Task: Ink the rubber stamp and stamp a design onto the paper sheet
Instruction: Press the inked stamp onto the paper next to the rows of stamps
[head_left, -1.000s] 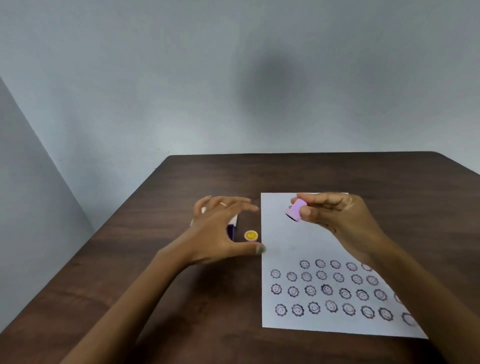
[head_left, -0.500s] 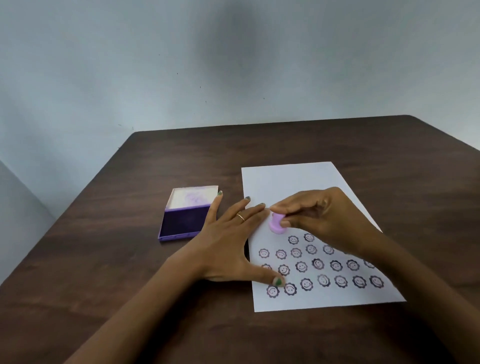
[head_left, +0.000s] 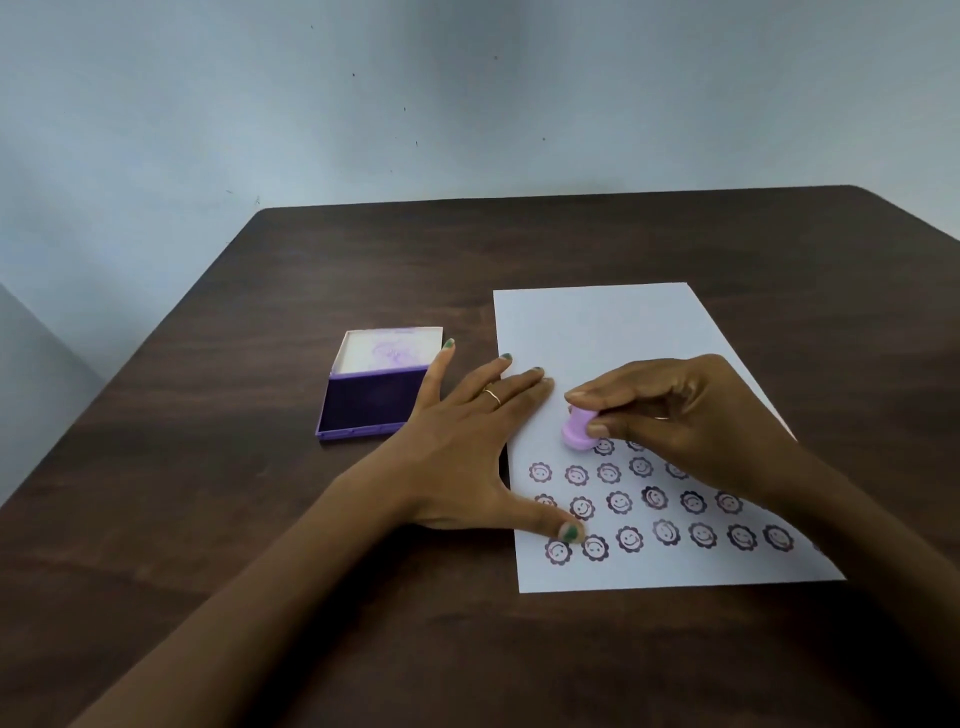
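Note:
A white paper sheet (head_left: 613, 332) lies on the dark wooden table (head_left: 363, 249), its near half covered with several rows of purple smiley-flower prints (head_left: 629, 538). My right hand (head_left: 680, 410) pinches a small lilac rubber stamp (head_left: 577, 431) and holds it face down on the sheet, just above the top row of prints. My left hand (head_left: 462, 447) lies flat with fingers spread across the sheet's left edge, thumb on the lower prints. A purple ink pad (head_left: 371, 405) stands open to the left, its white lid (head_left: 392, 349) folded back.
A pale wall rises behind the table's far edge (head_left: 545, 196). The table's left edge (head_left: 130, 358) runs diagonally toward me. Bare wood surrounds the ink pad and the sheet.
The stamp has come down from mid-air onto the sheet. My left hand moved from near the ink pad to lie flat on the sheet's left edge. The view tilted downward.

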